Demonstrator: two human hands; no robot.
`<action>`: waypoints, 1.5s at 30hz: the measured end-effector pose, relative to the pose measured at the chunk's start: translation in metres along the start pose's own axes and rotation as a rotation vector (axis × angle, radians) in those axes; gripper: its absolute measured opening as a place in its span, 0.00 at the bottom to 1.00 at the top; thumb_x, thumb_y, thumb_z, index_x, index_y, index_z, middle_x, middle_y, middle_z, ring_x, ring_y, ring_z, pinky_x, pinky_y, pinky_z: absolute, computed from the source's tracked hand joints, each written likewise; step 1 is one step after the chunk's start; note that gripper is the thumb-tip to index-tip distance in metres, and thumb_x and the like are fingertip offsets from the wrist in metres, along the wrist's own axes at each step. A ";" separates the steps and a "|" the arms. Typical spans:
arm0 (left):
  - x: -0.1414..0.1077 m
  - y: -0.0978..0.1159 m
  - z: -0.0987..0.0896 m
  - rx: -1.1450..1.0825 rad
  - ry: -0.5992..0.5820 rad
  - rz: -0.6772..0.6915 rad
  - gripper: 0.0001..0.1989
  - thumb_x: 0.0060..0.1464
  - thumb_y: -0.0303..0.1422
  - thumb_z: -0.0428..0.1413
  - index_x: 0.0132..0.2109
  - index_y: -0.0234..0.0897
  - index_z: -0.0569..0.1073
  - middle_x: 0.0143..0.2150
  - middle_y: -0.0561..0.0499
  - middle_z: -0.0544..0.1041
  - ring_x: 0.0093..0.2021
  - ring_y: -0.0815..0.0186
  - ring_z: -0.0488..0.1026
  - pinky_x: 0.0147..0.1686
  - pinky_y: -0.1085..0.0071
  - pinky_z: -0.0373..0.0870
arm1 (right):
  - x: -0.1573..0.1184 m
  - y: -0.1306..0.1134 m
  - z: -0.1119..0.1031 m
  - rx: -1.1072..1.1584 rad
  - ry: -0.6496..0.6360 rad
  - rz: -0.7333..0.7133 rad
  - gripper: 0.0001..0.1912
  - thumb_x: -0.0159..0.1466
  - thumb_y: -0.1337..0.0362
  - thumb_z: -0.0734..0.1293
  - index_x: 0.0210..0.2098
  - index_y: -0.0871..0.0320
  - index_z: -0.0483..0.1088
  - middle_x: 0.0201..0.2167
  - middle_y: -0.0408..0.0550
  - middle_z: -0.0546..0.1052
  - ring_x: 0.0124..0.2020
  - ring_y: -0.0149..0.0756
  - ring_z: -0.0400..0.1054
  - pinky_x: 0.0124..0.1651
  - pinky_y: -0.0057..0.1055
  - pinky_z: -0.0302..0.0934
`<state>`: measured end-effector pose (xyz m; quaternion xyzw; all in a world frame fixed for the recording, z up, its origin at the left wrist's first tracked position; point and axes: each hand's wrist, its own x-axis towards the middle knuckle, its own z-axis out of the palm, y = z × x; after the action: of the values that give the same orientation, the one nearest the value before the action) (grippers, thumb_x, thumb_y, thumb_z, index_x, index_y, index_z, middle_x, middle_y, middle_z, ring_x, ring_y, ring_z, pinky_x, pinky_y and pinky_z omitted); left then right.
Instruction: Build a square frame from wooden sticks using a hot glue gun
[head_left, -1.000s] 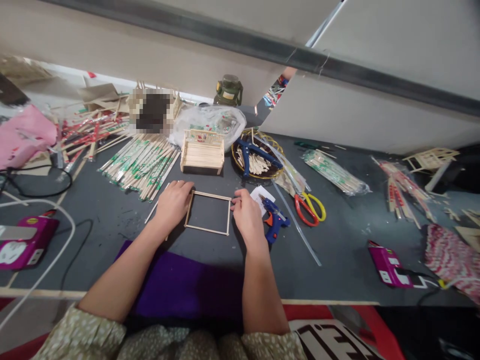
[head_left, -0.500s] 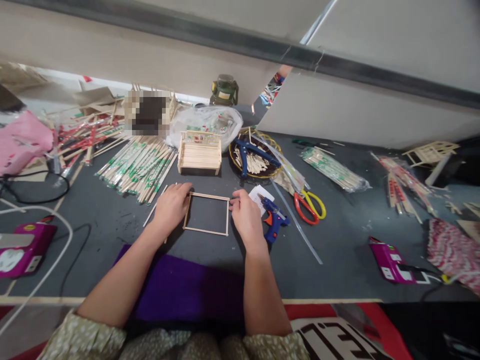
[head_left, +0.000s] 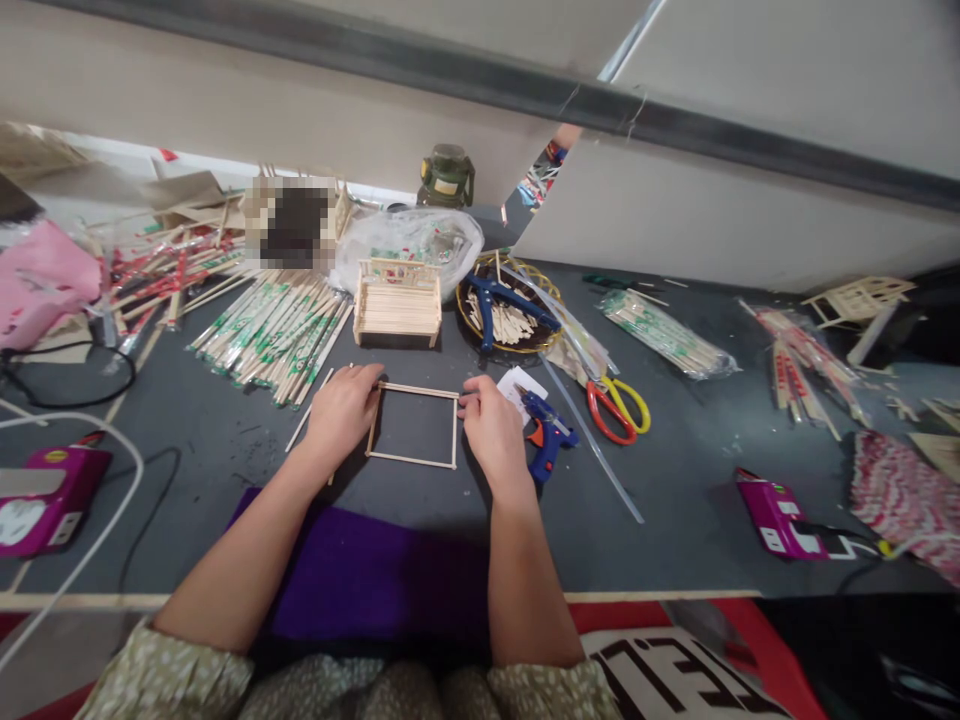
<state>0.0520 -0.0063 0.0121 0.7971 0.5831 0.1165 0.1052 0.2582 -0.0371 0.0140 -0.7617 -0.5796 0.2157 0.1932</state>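
Observation:
A small rectangular frame of thin wooden sticks [head_left: 412, 461] lies on the dark tabletop between my hands. Its far edge looks doubled, with a second stick along it. My left hand [head_left: 340, 415] pinches the frame's far left corner, fingers curled together. At the far right corner, my right hand [head_left: 495, 432] grips the stick end between thumb and fingers. Just beyond stands a miniature wooden bench [head_left: 397, 312] made of similar sticks. A blue glue gun [head_left: 551, 445] rests right of my right hand. One loose stick [head_left: 309, 410] lies beside my left hand.
Paper-wrapped chopsticks [head_left: 274, 335] spread at the back left. A basket [head_left: 517, 349] holds stick pieces and blue-handled pliers [head_left: 487, 315]. Scissors [head_left: 619, 408] and clear glue sticks [head_left: 600, 470] lie to the right. A purple cloth [head_left: 375, 570] covers the near edge; purple boxes [head_left: 780, 515] with cables flank the table.
Both hands and the stick frame stay practically in place. Only the camera view has shifted very slightly.

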 end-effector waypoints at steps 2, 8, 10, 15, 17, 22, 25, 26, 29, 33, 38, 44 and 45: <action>0.000 0.001 -0.001 0.005 -0.022 -0.007 0.17 0.61 0.27 0.49 0.54 0.34 0.73 0.46 0.41 0.80 0.49 0.53 0.74 0.46 0.62 0.70 | 0.000 -0.001 0.000 -0.006 -0.006 0.002 0.17 0.64 0.74 0.57 0.48 0.57 0.69 0.36 0.49 0.81 0.34 0.36 0.76 0.41 0.31 0.64; 0.001 0.000 -0.002 0.004 -0.011 -0.019 0.15 0.61 0.27 0.50 0.53 0.37 0.73 0.45 0.43 0.80 0.48 0.54 0.74 0.45 0.63 0.70 | 0.000 0.000 0.000 0.025 -0.004 0.001 0.17 0.64 0.74 0.56 0.48 0.57 0.69 0.36 0.49 0.81 0.34 0.36 0.76 0.41 0.30 0.64; 0.001 -0.001 0.001 -0.001 0.003 -0.009 0.15 0.60 0.27 0.50 0.53 0.37 0.73 0.44 0.43 0.80 0.48 0.55 0.75 0.45 0.63 0.70 | 0.001 0.001 0.000 0.024 0.002 0.000 0.17 0.64 0.74 0.57 0.48 0.57 0.69 0.36 0.49 0.81 0.34 0.36 0.76 0.41 0.31 0.64; 0.001 -0.003 0.004 -0.004 0.012 0.012 0.15 0.60 0.26 0.50 0.52 0.36 0.73 0.43 0.43 0.80 0.47 0.55 0.74 0.45 0.63 0.70 | 0.000 0.001 0.000 0.017 0.004 -0.027 0.17 0.64 0.73 0.57 0.48 0.56 0.70 0.35 0.49 0.81 0.34 0.37 0.76 0.40 0.31 0.63; 0.001 -0.003 0.004 0.004 0.005 0.013 0.15 0.60 0.27 0.50 0.52 0.36 0.73 0.43 0.43 0.80 0.47 0.55 0.75 0.44 0.63 0.70 | 0.000 0.000 0.000 0.005 0.004 -0.027 0.17 0.65 0.73 0.57 0.48 0.56 0.70 0.35 0.49 0.81 0.34 0.37 0.76 0.40 0.31 0.63; 0.001 -0.002 0.002 0.020 -0.004 0.015 0.15 0.60 0.26 0.50 0.52 0.35 0.73 0.43 0.43 0.80 0.46 0.55 0.75 0.45 0.63 0.70 | -0.001 -0.004 -0.001 -0.031 0.003 -0.030 0.18 0.65 0.73 0.57 0.49 0.56 0.70 0.37 0.49 0.81 0.35 0.38 0.77 0.41 0.31 0.63; 0.001 -0.001 0.001 0.024 -0.004 0.013 0.15 0.60 0.26 0.50 0.52 0.35 0.74 0.42 0.42 0.80 0.46 0.55 0.75 0.44 0.63 0.70 | -0.002 -0.004 -0.001 -0.028 0.002 -0.033 0.18 0.65 0.73 0.57 0.50 0.56 0.70 0.37 0.50 0.81 0.36 0.39 0.77 0.42 0.32 0.63; 0.001 -0.001 0.001 0.026 -0.001 0.013 0.15 0.60 0.26 0.50 0.52 0.35 0.74 0.42 0.43 0.80 0.46 0.55 0.75 0.44 0.64 0.70 | -0.002 -0.005 -0.001 -0.024 0.002 -0.031 0.18 0.65 0.73 0.57 0.50 0.56 0.70 0.37 0.50 0.81 0.37 0.39 0.77 0.42 0.32 0.63; 0.001 -0.001 0.001 0.035 0.001 0.010 0.15 0.60 0.26 0.50 0.52 0.36 0.74 0.42 0.44 0.80 0.46 0.56 0.75 0.44 0.65 0.70 | 0.000 -0.004 0.000 -0.003 0.004 -0.027 0.18 0.65 0.73 0.57 0.50 0.56 0.71 0.38 0.50 0.81 0.37 0.39 0.77 0.43 0.33 0.64; 0.001 -0.001 0.000 0.044 -0.019 -0.006 0.16 0.61 0.27 0.50 0.54 0.35 0.73 0.44 0.43 0.80 0.48 0.54 0.75 0.46 0.64 0.69 | 0.004 0.000 0.003 0.054 0.026 -0.036 0.19 0.64 0.75 0.57 0.49 0.55 0.70 0.39 0.49 0.81 0.37 0.38 0.77 0.43 0.33 0.65; -0.001 0.000 -0.002 0.094 0.026 0.019 0.15 0.63 0.27 0.47 0.52 0.32 0.74 0.44 0.41 0.79 0.47 0.52 0.74 0.45 0.60 0.70 | 0.007 0.004 0.006 0.114 0.101 -0.058 0.17 0.63 0.74 0.56 0.45 0.57 0.71 0.39 0.52 0.81 0.35 0.39 0.77 0.44 0.36 0.67; 0.000 0.003 -0.001 0.047 0.056 0.290 0.15 0.60 0.23 0.47 0.48 0.32 0.77 0.46 0.41 0.79 0.46 0.54 0.71 0.46 0.60 0.70 | 0.007 0.004 0.010 0.132 0.190 -0.279 0.14 0.63 0.72 0.57 0.43 0.55 0.71 0.38 0.51 0.81 0.42 0.42 0.75 0.47 0.40 0.67; 0.000 0.003 0.000 0.039 0.051 0.328 0.16 0.60 0.22 0.48 0.49 0.31 0.76 0.47 0.41 0.79 0.47 0.54 0.71 0.46 0.60 0.70 | 0.007 0.004 0.012 0.137 0.189 -0.324 0.15 0.63 0.72 0.57 0.43 0.55 0.71 0.39 0.51 0.80 0.43 0.42 0.74 0.48 0.40 0.66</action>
<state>0.0553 -0.0069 0.0128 0.8803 0.4497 0.1410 0.0543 0.2570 -0.0307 0.0013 -0.6603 -0.6579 0.1481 0.3304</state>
